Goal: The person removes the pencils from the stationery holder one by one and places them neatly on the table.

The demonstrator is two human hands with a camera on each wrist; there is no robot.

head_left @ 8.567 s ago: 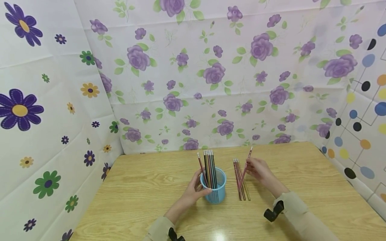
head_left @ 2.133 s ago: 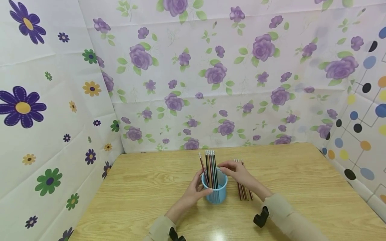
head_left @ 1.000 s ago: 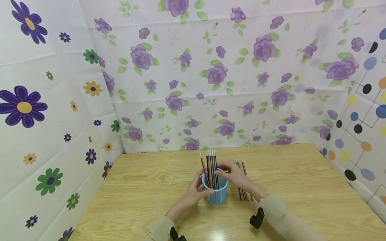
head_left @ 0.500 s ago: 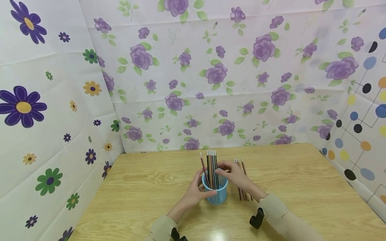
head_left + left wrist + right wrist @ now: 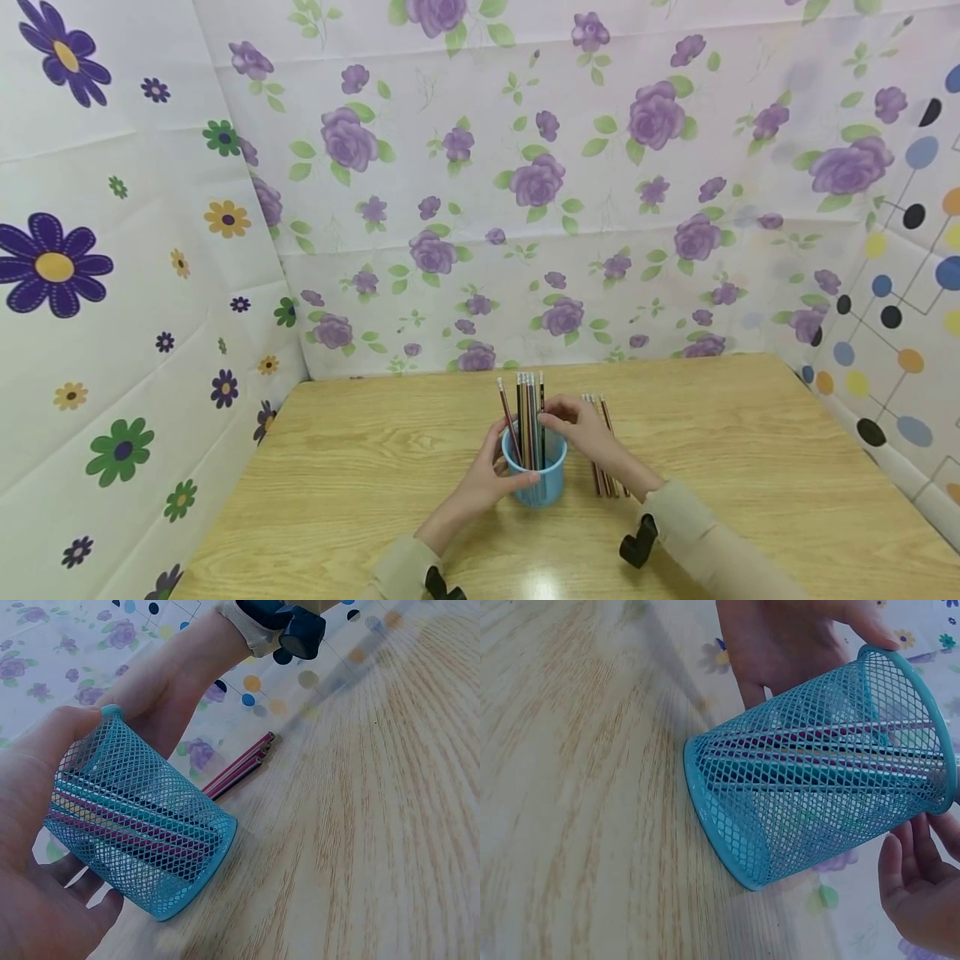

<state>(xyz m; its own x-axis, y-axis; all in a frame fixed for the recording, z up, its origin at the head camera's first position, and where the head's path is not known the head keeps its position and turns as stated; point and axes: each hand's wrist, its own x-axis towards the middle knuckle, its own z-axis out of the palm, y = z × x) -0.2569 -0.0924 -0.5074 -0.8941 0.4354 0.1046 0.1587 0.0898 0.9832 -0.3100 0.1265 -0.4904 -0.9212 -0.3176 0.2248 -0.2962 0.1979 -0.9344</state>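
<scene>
A blue mesh pencil cup (image 5: pixel 552 485) stands upright on the table. My left hand (image 5: pixel 480 485) grips its left side, thumb across the front near the rim. Inside, a bundle of pencils (image 5: pixel 527 417) stands eraser ends up, and one dark red pencil (image 5: pixel 505 408) leans to the left. Over the cup's right rim, my right hand (image 5: pixel 583 429) pinches a black pencil (image 5: pixel 542 393) that stands slightly apart from the bundle. In the left wrist view, the pencils' lower parts (image 5: pixel 135 825) show through the mesh.
Several pencils (image 5: pixel 597 482) lie side by side on the table right of the cup, partly hidden by my right forearm. The wooden table (image 5: pixel 375 467) reaches back to a flowered cloth (image 5: pixel 450 208). Patterned cloths also hang at both sides.
Earlier my right hand held a reddish pencil over the pencils on the table; it has since moved left to the cup. The black pencil has just shifted right, away from the bundle.
</scene>
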